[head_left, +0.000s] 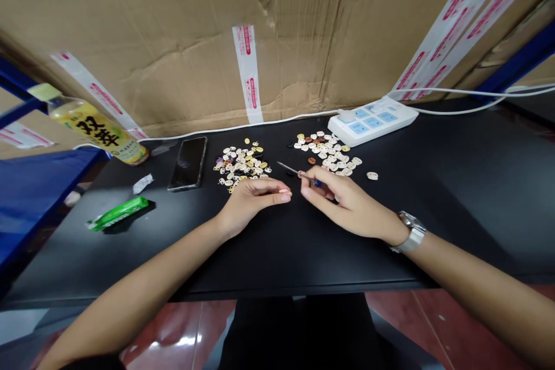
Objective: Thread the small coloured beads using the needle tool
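Bare forearms [156,292] are framing a black tabletop [437,202], two hands facing each other near scattered oval pieces.
The left hand [255,199] is pinching a small pinkish piece [285,191] between thumb and fingertips, just short of the right hand [342,196], which is gripping a slim metal tool [289,168], its tip pointing toward the left heap [240,165]; the right heap [338,156] is lying near a white power strip [373,121]. Judging by looks, the piece is probably weighing little, feeling stiff and slipping easily, its rim offering the surest hold; the tool's bare shaft is likely proving slicker than the blue part [318,183] among the fingers.
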Action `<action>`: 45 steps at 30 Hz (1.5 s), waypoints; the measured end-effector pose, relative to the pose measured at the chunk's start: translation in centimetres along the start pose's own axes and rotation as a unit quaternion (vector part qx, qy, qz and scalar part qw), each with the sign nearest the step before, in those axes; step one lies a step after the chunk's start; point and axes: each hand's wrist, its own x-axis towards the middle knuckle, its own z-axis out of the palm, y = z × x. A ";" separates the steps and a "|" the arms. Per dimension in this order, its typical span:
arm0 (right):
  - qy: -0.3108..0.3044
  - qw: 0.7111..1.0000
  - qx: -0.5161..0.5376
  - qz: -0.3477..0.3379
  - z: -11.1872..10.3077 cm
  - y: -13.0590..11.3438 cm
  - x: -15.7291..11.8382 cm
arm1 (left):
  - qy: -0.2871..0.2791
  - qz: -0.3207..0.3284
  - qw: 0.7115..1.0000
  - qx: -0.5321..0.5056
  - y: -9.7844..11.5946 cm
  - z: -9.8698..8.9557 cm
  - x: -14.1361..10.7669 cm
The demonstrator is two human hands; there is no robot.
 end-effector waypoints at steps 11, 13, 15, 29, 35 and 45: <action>0.015 0.999 0.051 0.011 1.1 0.3 0.1 | -0.017 0.041 0.993 0.105 1.1 0.8 -0.6; 0.016 0.998 0.064 0.011 1.1 0.2 0.1 | -0.015 0.053 0.991 0.122 1.2 0.8 -0.7; 0.014 0.997 0.080 0.014 1.1 0.1 0.1 | -0.018 0.055 0.991 0.119 1.3 0.8 -0.8; 0.037 0.992 0.123 0.005 1.1 -0.1 0.1 | 0.015 0.090 0.984 0.155 2.0 1.4 -1.5; 0.047 0.992 0.113 0.032 0.5 0.5 0.1 | 0.029 0.093 0.987 0.127 2.2 0.3 -1.2; 0.064 0.998 -0.014 0.003 0.6 0.7 0.1 | -0.001 0.070 0.968 0.242 2.2 -0.9 -0.4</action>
